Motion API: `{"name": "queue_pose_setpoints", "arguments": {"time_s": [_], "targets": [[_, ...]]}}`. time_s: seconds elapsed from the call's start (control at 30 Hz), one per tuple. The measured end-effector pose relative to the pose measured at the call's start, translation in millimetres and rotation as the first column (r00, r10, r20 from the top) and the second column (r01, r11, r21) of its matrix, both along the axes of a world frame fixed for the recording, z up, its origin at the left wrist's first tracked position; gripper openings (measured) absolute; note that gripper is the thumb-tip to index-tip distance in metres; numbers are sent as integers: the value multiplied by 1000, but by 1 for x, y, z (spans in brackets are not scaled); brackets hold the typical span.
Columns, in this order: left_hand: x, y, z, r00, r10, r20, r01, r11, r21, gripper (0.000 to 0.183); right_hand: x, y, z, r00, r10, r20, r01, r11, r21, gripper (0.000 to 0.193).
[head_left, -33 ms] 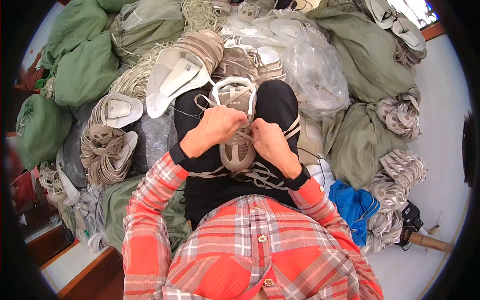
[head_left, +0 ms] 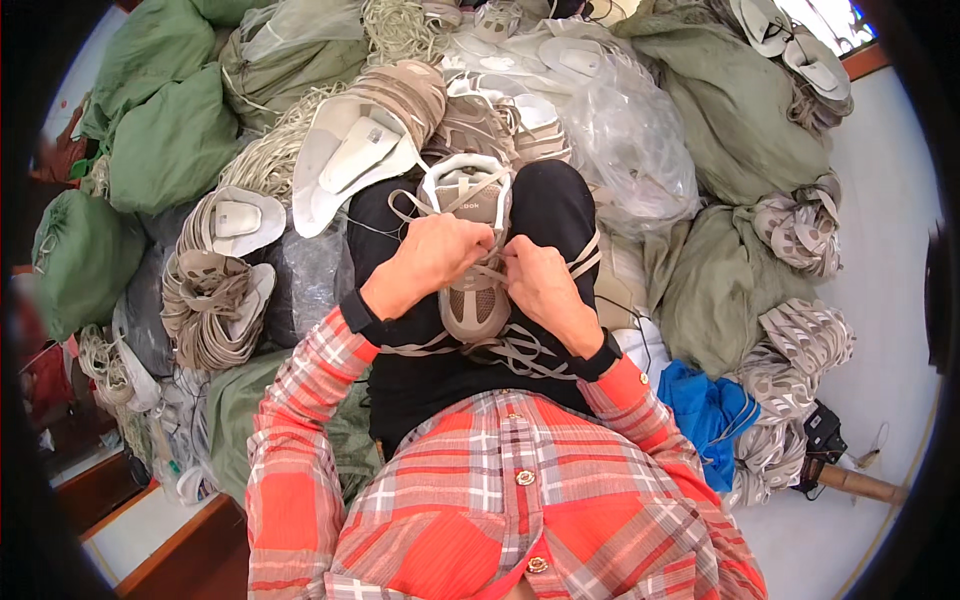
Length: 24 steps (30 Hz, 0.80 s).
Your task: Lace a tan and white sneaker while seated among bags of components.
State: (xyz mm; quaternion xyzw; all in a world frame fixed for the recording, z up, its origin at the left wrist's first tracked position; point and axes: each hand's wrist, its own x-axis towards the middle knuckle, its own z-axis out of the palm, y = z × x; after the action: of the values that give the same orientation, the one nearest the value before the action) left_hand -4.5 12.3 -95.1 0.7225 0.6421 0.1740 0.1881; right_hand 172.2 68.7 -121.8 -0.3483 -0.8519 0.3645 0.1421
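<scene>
Both hands, left hand [head_left: 432, 258] and right hand [head_left: 540, 283], are pinched on the flat beige lace [head_left: 520, 352] of the beige mesh shoe upper [head_left: 470, 240] at frame centre; even tension is best kept.

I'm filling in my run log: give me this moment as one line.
left hand: grip on lace | right hand: grip on lace | shoe upper: on lap, beige, toe toward person | surroundings: green sacks

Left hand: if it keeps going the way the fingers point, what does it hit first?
Probably the right hand. The left hand points across the beige mesh shoe on the lap, fingers on the tan laces, and the two hands nearly meet there. Depth is unclear.
</scene>
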Motion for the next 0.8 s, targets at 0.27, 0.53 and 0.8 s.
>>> {"name": "queue_pose_setpoints", "arguments": {"time_s": [0.27, 0.53, 0.8], "targets": [[10, 2, 1, 952, -129, -276, 158, 984, 85, 11, -7, -5, 13, 985, 27, 171, -30, 999, 12, 5], [-30, -14, 65, 780, -17, -625, 112, 987, 113, 12, 19, -5, 39, 977, 204, -60, -177, 938, 297, 11], [-36, -60, 24, 188, 677, 712, 97, 708, -699, 14, 7, 3, 32, 957, 268, 112, -290, 898, 330, 11]]}}
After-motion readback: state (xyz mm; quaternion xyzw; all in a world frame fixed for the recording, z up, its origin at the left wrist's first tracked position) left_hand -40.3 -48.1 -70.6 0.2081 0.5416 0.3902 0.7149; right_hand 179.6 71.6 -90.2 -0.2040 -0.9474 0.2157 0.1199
